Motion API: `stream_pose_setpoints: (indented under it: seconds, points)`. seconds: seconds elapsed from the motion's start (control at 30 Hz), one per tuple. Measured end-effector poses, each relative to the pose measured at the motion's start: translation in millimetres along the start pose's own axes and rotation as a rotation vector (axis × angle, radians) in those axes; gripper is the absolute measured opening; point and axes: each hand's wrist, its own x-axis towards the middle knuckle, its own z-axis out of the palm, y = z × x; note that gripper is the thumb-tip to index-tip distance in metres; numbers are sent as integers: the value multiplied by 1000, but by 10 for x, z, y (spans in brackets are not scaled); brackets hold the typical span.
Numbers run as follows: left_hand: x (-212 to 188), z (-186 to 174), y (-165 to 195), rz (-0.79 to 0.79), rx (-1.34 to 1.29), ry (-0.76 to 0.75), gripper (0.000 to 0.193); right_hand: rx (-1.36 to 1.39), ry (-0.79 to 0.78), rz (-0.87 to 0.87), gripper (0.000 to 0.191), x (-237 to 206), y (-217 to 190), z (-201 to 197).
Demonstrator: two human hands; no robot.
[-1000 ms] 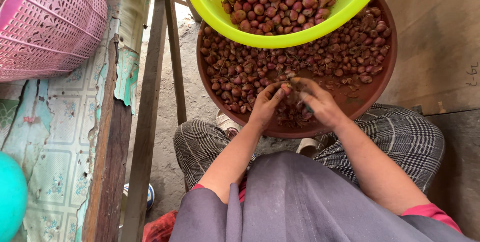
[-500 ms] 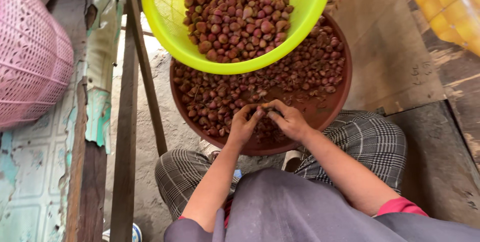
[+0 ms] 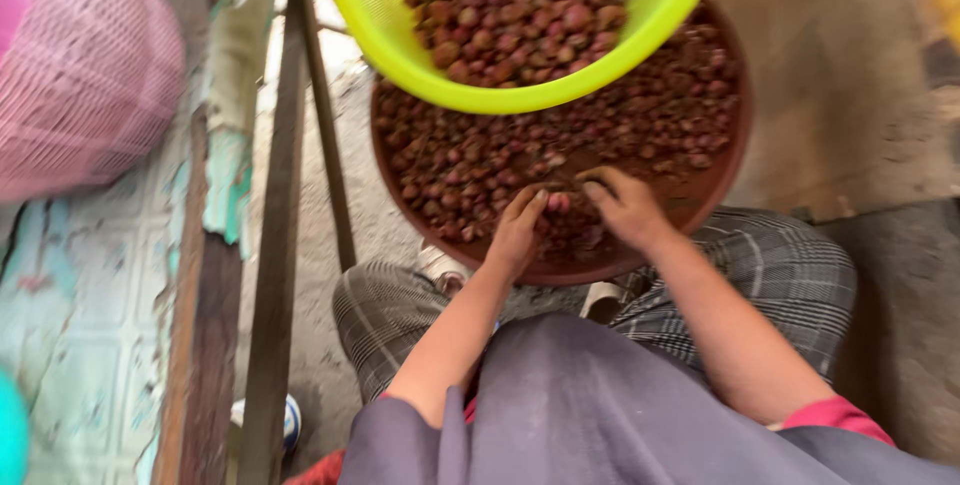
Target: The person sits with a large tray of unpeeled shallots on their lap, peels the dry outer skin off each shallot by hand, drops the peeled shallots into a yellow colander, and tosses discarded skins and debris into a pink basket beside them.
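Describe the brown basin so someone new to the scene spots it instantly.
Start at the person's checked trousers; the brown basin rests on the knees, both hands in it. It is round, shallow and full of small reddish bulbs, and it sits under the bright green basket, unlike the pink mesh basket off left.

Pink mesh basket [image 3: 85, 75] at left; wooden post [image 3: 272, 275]; yellow-green bowl [image 3: 390, 40]

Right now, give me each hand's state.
Left hand: fingers curled among the small red bulbs; grip cannot be told.
Right hand: same, resting on the bulbs; grip unclear.
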Motion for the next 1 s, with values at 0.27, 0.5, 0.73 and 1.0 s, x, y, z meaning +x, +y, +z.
stream_pose_setpoints:
  seconds: [0.27,0.5,0.73,1.0]
  points:
    - [8,106,89,-191,-375,23,17,349,-11,93,81,-92,-199,46]
    - [19,105,11,-308,-359,134,16,468,-50,149,62,-77,-114,119]
    - [22,112,-48,-182,-404,91,21,225,-122,43,54,-80,-100,57]
    - [-47,65,152,-223,-438,18,25,116,-46,-215,43,-54,-78,12]
